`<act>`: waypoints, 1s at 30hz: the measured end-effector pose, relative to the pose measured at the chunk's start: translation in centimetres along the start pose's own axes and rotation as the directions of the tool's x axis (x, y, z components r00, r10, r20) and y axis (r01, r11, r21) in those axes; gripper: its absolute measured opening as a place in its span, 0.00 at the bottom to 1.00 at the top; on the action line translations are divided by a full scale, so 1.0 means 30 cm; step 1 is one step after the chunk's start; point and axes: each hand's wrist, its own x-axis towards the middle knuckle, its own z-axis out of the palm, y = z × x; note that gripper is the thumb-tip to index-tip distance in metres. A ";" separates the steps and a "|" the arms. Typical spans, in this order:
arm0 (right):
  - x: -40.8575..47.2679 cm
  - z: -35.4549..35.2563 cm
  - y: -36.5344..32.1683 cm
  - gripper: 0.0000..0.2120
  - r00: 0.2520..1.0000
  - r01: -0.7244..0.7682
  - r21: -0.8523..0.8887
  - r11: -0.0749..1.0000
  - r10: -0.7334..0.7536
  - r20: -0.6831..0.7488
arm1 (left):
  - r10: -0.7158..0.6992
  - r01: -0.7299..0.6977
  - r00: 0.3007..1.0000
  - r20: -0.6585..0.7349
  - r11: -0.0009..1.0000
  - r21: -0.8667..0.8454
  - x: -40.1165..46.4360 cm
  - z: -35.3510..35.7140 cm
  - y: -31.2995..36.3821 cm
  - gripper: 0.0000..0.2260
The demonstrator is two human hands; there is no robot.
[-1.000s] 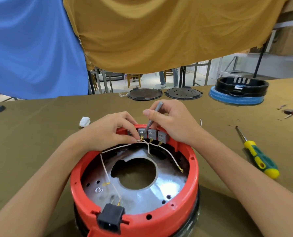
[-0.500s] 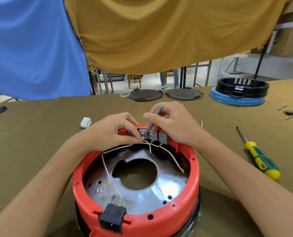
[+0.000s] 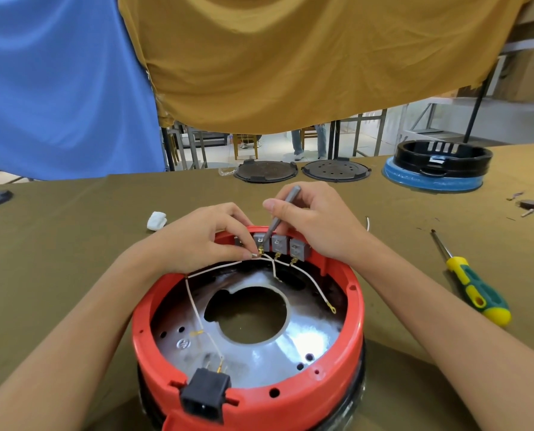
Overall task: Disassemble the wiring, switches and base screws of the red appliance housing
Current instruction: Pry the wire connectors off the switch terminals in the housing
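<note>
The red appliance housing [image 3: 357,331] stands upside down before me, with a shiny metal plate [image 3: 259,353] inside and a black power socket [image 3: 205,398] at its near rim. Grey switches [image 3: 279,244] sit in a row on the far inner wall, with white wires [image 3: 194,303] running from their brass terminals. My left hand [image 3: 197,237] pinches a white wire right at the leftmost visible switch's terminal. My right hand [image 3: 318,219] holds a thin grey metal tool [image 3: 282,211], its tip down at that same terminal.
A green-and-yellow screwdriver [image 3: 474,289] lies on the olive cloth to the right. A white plastic piece [image 3: 156,219] lies left of the housing. Two dark round lids [image 3: 265,171], a black-and-blue housing [image 3: 433,168] and small loose parts [image 3: 533,206] lie at the far edge.
Both hands stay at the leftmost switch terminal; only slight shifts of the tool and view are visible.
</note>
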 end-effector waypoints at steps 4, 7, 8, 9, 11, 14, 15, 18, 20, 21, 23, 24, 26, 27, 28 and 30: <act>-0.003 0.000 -0.001 0.12 1.000 -0.021 0.032 0.999 0.021 -0.001 | 0.006 -0.007 1.000 -0.012 1.000 -0.015 -0.002 0.001 0.004 0.06; -0.006 -0.001 -0.004 0.11 1.000 0.027 -0.015 1.000 -0.028 -0.014 | 0.003 -0.004 1.000 -0.017 1.000 -0.018 -0.002 0.001 0.006 0.05; -0.006 -0.002 -0.005 0.11 0.999 0.039 -0.027 0.999 -0.039 -0.016 | 0.001 -0.001 1.000 -0.018 1.000 -0.016 -0.002 0.001 0.006 0.05; -0.005 -0.002 -0.005 0.11 0.999 0.048 -0.041 0.998 -0.049 -0.016 | -0.001 0.000 1.000 -0.017 1.000 -0.013 -0.001 0.001 0.007 0.05; -0.005 -0.002 -0.003 0.11 0.998 0.058 -0.054 0.997 -0.059 -0.011 | -0.003 0.003 1.000 -0.014 1.000 -0.008 -0.001 0.001 0.007 0.05; -0.004 -0.001 -0.001 0.11 0.999 0.039 -0.027 0.999 -0.039 -0.006 | 0.000 0.000 1.000 -0.014 1.000 -0.006 -0.001 0.001 0.008 0.04; -0.003 -0.001 0.000 0.12 1.000 0.024 -0.012 1.000 -0.024 -0.005 | 0.000 0.000 1.000 -0.014 1.000 -0.007 -0.001 0.000 0.008 0.04; 0.000 -0.002 0.003 0.13 1.000 -0.021 0.042 0.999 0.021 0.003 | 0.001 -0.001 1.000 -0.009 1.000 -0.010 -0.002 0.000 0.008 0.05; 0.001 -0.002 0.004 0.13 1.000 -0.030 0.051 0.998 0.030 0.006 | 0.004 -0.004 1.000 -0.009 1.000 -0.009 -0.003 0.000 0.008 0.05; 0.001 -0.002 0.004 0.13 0.999 -0.033 0.053 0.998 0.032 0.007 | 0.004 -0.004 1.000 -0.009 1.000 -0.009 -0.003 -0.001 0.008 0.05; 0.000 -0.002 0.003 0.13 0.999 -0.036 0.058 0.998 0.036 0.011 | 0.006 -0.006 1.000 -0.010 1.000 -0.010 -0.004 -0.001 0.007 0.05; 0.000 -0.001 0.003 0.13 0.999 -0.036 0.059 0.998 0.035 0.012 | 0.007 -0.007 1.000 -0.010 1.000 -0.010 -0.004 0.000 0.007 0.06; -0.001 0.000 0.004 0.13 0.999 -0.033 0.049 0.998 0.032 0.014 | 0.007 -0.007 1.000 -0.009 1.000 -0.013 -0.002 0.000 0.008 0.06; -0.002 0.000 0.004 0.13 0.999 -0.031 0.044 0.999 0.031 0.014 | 0.008 -0.008 1.000 -0.008 1.000 -0.016 -0.003 0.000 0.009 0.06; -0.002 0.000 0.003 0.12 1.000 -0.027 0.040 0.999 0.026 0.015 | 0.008 -0.008 1.000 -0.010 1.000 -0.019 -0.003 0.000 0.008 0.06; -0.004 -0.001 0.000 0.12 1.000 -0.004 0.019 1.000 0.004 0.011 | 0.008 -0.008 1.000 -0.014 1.000 -0.022 -0.004 -0.001 0.008 0.06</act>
